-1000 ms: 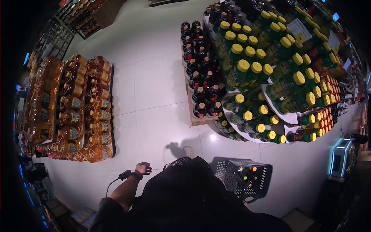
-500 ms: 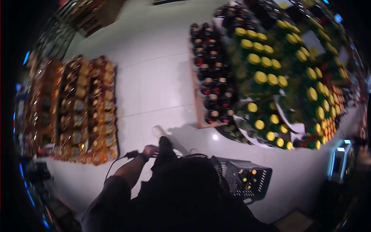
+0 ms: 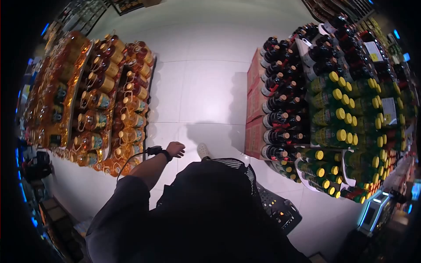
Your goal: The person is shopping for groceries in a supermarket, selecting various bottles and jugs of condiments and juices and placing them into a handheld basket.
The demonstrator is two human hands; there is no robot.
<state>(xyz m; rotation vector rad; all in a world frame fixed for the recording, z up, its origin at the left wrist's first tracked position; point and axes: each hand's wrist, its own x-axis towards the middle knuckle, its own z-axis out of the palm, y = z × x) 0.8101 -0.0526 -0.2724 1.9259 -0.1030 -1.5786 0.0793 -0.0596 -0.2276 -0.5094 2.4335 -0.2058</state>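
My left hand (image 3: 176, 150) hangs over the floor in front of my body, with a dark band (image 3: 166, 155) round the wrist. Its fingers look loosely apart, and nothing shows in them. Nearest to it, on the left, stand the rows of amber bottles (image 3: 131, 105), a gap away from the hand. A dark cable with a plug-like end (image 3: 153, 151) runs beside the wrist. At my right side is a grey perforated shopping basket (image 3: 289, 219) with several small items in it, partly covered by my dark clothing. My right hand is hidden.
On the right, dark bottles with tan caps (image 3: 275, 118) stand on reddish cartons (image 3: 254, 105). Green bottles with yellow caps (image 3: 333, 136) are stacked beyond. A pale tiled floor (image 3: 197, 87) runs between the displays. A lit device (image 3: 375, 212) stands at lower right.
The view has shifted forward along the aisle and turned, so the displays sit differently. My left arm has swung forward a little. The basket has slipped further behind my body.
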